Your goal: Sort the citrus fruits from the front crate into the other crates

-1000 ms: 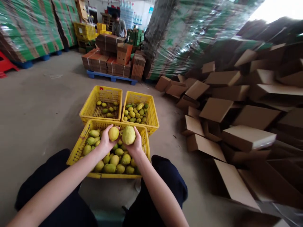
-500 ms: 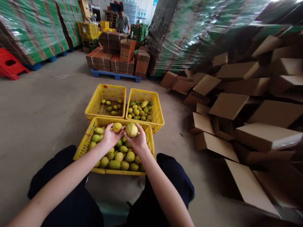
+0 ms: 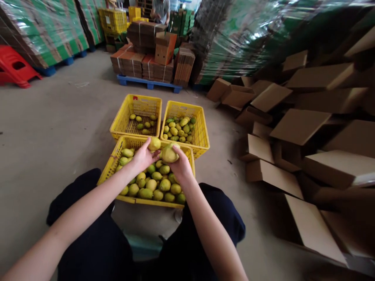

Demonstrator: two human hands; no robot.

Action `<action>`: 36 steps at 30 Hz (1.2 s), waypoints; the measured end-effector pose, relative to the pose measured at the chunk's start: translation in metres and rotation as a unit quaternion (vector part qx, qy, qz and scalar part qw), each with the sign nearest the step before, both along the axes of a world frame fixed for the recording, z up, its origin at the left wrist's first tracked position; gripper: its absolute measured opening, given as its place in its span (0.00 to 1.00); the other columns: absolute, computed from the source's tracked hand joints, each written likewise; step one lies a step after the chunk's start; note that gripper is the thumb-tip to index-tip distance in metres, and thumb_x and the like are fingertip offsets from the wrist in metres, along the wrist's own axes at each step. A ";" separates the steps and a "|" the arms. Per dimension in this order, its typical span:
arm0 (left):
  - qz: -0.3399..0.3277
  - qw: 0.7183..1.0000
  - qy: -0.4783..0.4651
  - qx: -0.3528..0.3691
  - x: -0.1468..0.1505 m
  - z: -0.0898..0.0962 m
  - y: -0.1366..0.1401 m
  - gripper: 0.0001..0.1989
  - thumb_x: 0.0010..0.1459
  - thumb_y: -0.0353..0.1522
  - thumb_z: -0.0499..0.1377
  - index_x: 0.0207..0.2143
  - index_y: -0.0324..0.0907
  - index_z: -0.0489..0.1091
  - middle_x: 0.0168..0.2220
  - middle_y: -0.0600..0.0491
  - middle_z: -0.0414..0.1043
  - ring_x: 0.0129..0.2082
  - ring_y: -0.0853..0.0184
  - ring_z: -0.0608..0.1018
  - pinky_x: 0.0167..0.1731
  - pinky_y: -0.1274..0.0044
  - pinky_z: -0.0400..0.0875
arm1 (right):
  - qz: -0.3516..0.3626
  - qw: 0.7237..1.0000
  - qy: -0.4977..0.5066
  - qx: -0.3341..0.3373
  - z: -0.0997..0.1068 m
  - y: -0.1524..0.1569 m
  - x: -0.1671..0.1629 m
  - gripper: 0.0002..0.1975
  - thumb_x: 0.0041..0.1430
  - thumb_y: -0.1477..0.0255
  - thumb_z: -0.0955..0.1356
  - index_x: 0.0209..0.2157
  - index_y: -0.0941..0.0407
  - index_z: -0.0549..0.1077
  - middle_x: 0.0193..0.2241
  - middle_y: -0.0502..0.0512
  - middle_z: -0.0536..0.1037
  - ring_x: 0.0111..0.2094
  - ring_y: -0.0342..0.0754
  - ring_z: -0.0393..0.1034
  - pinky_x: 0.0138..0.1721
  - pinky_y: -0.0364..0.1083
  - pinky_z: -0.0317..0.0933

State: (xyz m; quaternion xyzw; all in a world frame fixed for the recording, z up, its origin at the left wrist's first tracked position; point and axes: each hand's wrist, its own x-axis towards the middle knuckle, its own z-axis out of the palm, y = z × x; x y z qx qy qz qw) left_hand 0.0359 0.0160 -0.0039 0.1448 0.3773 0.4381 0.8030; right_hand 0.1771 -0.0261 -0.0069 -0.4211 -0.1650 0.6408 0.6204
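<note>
Over the near yellow crate (image 3: 134,200), my left hand (image 3: 145,156) holds a yellow lemon (image 3: 154,144) between thumb and fingers. Just to its right, my right hand (image 3: 182,166) grips a larger, paler yellow-green lemon (image 3: 170,153). The two lemons are close together, near the crate's far rim. Many green and yellow lemons (image 3: 151,184) fill the near crate below my forearms. Behind it stand two more yellow crates: the left one (image 3: 117,124) holds several lemons, and the right one (image 3: 202,130) holds a larger pile.
Open cardboard boxes (image 3: 300,125) lie heaped on the right. Ahead, a blue pallet (image 3: 149,84) bears bundled flat cartons (image 3: 129,62), with a person (image 3: 161,9) behind it. Wrapped green stacks (image 3: 43,31) and a red plastic stool (image 3: 19,66) are at left.
The view has tipped down and shifted left. My left hand has moved its lemon slightly forward and right, toward the far crates. My right hand still holds its lemon.
</note>
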 end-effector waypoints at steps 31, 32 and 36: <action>-0.024 0.956 0.123 0.267 -0.012 -0.003 -0.001 0.24 0.45 0.38 0.72 0.46 0.39 0.77 0.48 0.46 0.79 0.54 0.53 0.76 0.57 0.64 0.67 | -0.010 0.988 -0.120 0.095 -0.001 -0.005 -0.001 0.21 0.45 0.62 0.76 0.42 0.51 0.74 0.38 0.48 0.80 0.42 0.51 0.75 0.42 0.48 0.71; -0.030 0.951 0.141 0.273 -0.012 -0.002 -0.003 0.26 0.43 0.37 0.74 0.46 0.39 0.77 0.47 0.46 0.79 0.53 0.52 0.76 0.56 0.65 0.68 | -0.011 0.988 -0.134 0.083 -0.002 -0.006 -0.003 0.22 0.44 0.63 0.77 0.42 0.50 0.73 0.37 0.47 0.80 0.39 0.50 0.75 0.39 0.47 0.71; -0.035 0.947 0.160 0.278 -0.011 -0.001 -0.005 0.27 0.39 0.34 0.75 0.44 0.37 0.76 0.43 0.47 0.80 0.48 0.55 0.78 0.50 0.69 0.70 | -0.009 0.994 -0.097 0.041 -0.004 -0.006 -0.007 0.20 0.44 0.63 0.77 0.39 0.51 0.72 0.31 0.46 0.78 0.33 0.49 0.75 0.32 0.46 0.71</action>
